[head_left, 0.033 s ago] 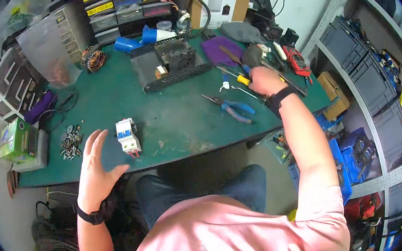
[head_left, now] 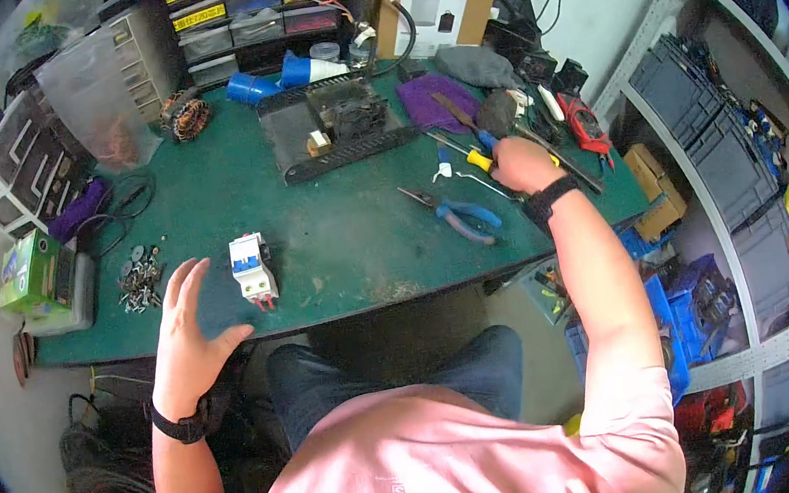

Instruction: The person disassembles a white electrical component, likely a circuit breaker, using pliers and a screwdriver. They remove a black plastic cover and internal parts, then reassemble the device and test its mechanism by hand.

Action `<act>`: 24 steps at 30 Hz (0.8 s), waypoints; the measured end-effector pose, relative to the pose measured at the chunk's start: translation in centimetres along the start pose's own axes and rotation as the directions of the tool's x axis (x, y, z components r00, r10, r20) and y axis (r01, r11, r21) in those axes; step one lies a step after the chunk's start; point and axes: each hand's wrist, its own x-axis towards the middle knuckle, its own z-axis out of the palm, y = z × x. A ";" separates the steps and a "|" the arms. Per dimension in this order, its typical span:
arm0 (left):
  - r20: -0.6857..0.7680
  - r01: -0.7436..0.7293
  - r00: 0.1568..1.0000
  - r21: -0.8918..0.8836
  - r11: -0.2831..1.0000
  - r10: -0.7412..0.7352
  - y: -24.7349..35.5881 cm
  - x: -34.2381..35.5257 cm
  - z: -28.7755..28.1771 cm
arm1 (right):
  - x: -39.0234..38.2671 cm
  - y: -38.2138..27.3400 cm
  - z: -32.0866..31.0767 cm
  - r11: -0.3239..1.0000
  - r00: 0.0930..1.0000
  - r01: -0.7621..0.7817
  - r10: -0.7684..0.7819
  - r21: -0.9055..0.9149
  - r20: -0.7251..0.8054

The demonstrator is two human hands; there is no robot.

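My left hand is open, fingers apart, at the front edge of the green bench, left of a white circuit breaker with red wire ends. Beside it lies a pile of screws. My right hand is closed over the tools at the right; what its fingers hold is hidden. Near it are a yellow-handled screwdriver, a blue-handled tool and a bent metal tool. Blue-handled pliers lie closer to me.
A black metal housing, purple cloth, red meter, copper coil and green box are on the bench. Behind stand small drawer units and a cardboard box. Shelves with grey crates line the right.
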 end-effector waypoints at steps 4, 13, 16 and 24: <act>-0.031 0.022 0.999 -0.067 0.998 -0.024 -0.6 -0.9 0.4 | -0.6 0.1 1.3 0.998 0.998 -0.055 0.055 -0.020 -0.012; -0.060 -0.013 0.998 -0.079 0.997 0.008 -0.3 1.6 2.7 | -2.1 1.6 -4.6 0.970 0.985 -0.055 0.092 0.235 -0.148; -0.041 -0.002 0.999 -0.087 0.996 -0.001 -0.7 3.0 3.3 | -3.8 2.9 -7.7 0.894 0.945 0.118 0.032 0.432 -0.324; 0.006 0.059 0.998 -0.112 0.992 -0.059 0.9 4.9 4.5 | -9.6 -1.9 -14.6 0.620 0.923 0.353 -0.111 0.700 -0.368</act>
